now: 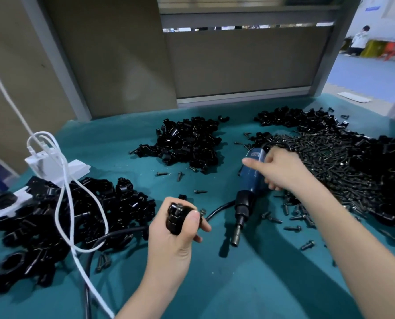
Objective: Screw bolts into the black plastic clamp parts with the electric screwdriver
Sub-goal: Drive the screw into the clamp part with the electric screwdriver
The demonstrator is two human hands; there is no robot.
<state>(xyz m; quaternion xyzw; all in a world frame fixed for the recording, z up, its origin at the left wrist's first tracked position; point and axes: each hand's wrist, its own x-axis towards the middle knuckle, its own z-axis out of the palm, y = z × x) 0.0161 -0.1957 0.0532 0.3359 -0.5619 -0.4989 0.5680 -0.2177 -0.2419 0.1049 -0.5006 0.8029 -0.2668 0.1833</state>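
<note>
Left hand point(175, 236), low centre: fingers and thumb curled round one black clamp part point(176, 218), bolt head point(179, 206) showing at its top. Right hand point(281, 169): fingers wrapped round the blue electric screwdriver point(249, 180), bit angled down over the teal cloth point(249, 284), just right of the clamp part. Loose bolt heap point(325, 157) behind the right hand. Clamp piles at centre point(187, 141) and left point(53, 215).
</note>
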